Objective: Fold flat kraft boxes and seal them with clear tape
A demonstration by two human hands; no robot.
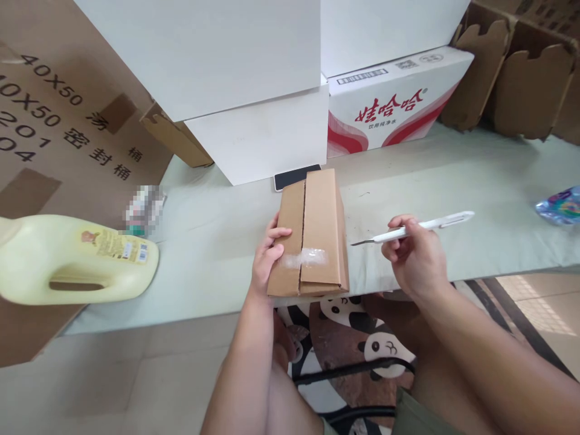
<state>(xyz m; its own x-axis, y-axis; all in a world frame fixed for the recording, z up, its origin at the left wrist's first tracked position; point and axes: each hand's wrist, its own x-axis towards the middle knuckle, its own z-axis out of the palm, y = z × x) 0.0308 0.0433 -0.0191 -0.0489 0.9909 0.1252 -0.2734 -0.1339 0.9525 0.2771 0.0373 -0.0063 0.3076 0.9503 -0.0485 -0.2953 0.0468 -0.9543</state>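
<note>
A small brown cardboard box sits near the front edge of the table. Its two top flaps meet along a lengthwise seam, and a piece of clear tape lies across that seam at the near end. My left hand grips the box from its left side, thumb and fingers against the cardboard. To the right of the box, my right hand is closed around a white craft knife. The knife's thin dark blade points left at the box and is apart from it. Behind the box lies a dark-screened phone, partly hidden.
White cartons stand stacked behind, beside a red-and-white water carton. A pale yellow jug is at left, before a large brown carton. A shiny plastic packet lies far right, with torn-edged cardboard boxes behind.
</note>
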